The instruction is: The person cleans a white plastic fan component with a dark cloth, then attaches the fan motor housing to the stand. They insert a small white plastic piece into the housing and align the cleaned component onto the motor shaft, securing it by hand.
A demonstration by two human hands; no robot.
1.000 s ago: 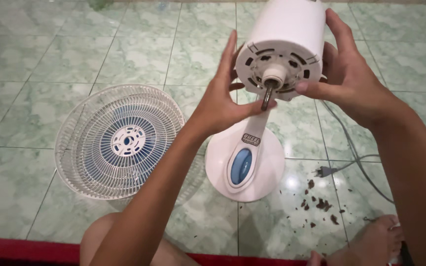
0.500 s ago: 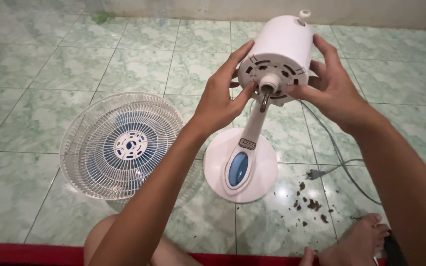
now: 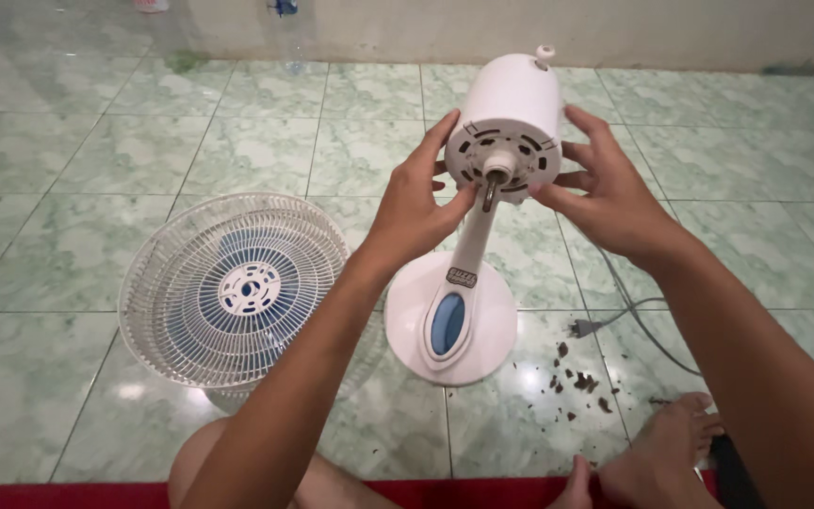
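Even indoor light, sharp focus, with overhead glare on the glossy floor tiles (image 3: 529, 377).

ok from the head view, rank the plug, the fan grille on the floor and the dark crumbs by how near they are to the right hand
1. plug, just below the right hand, on the tile.
2. dark crumbs, lower still, near the foot.
3. fan grille, far across, left of the fan base.
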